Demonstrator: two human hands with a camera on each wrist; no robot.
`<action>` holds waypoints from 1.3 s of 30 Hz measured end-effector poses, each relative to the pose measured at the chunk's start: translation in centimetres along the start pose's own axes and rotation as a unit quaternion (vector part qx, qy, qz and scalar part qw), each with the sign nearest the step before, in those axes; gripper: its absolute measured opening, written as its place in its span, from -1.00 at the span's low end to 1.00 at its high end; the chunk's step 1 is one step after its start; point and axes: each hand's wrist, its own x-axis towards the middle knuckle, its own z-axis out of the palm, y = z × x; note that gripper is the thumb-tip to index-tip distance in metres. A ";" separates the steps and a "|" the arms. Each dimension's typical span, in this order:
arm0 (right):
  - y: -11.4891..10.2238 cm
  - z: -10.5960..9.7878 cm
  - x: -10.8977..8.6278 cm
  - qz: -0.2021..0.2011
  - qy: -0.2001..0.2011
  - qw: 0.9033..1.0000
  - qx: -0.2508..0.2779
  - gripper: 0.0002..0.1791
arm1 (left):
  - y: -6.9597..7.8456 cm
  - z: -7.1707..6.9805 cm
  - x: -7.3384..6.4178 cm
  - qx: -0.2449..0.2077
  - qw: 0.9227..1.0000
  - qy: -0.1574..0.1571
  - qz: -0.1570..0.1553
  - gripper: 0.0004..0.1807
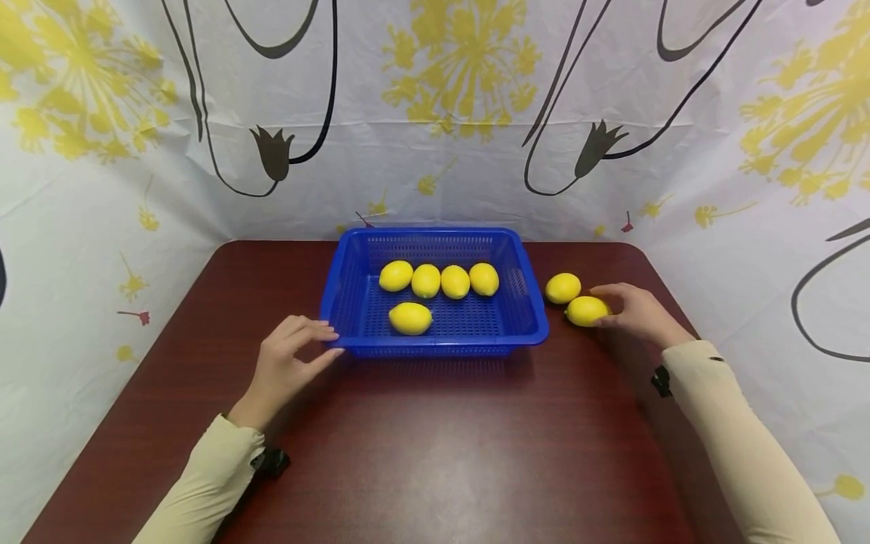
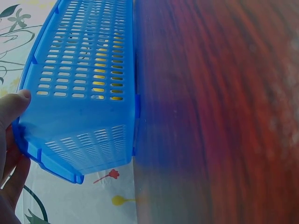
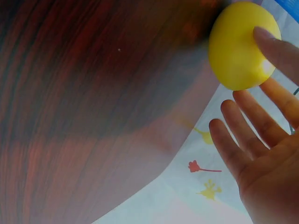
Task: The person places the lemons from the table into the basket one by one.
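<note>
Now, right hand [image 1: 639,311] pinching lemon [image 1: 586,311], left hand [image 1: 287,364] gripping blue basket [image 1: 442,341] by its rim

Left wrist view: left hand [image 2: 10,151] cropped, lemons [image 2: 98,83] mostly hidden, tabletop [image 2: 224,112] blurred

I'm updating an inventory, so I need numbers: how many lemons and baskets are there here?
Blue basket: 1
Lemons: 7 (5 inside the basket, 2 outside, on its right)
Total: 8
</note>
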 end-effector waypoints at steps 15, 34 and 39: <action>-0.4 0.6 0.1 -0.008 0.010 0.999 -0.034 -0.33 | 0.2 -0.1 0.1 -0.004 1.000 -0.001 -0.002 -0.64; -1.0 2.7 0.5 0.002 0.002 0.999 -0.032 -0.11 | 0.1 0.0 -0.1 -0.003 1.000 0.001 -0.002 -0.63; -1.1 2.8 0.6 0.004 0.005 0.999 -0.032 -0.08 | 0.2 0.0 0.1 -0.004 1.000 0.003 -0.002 -0.64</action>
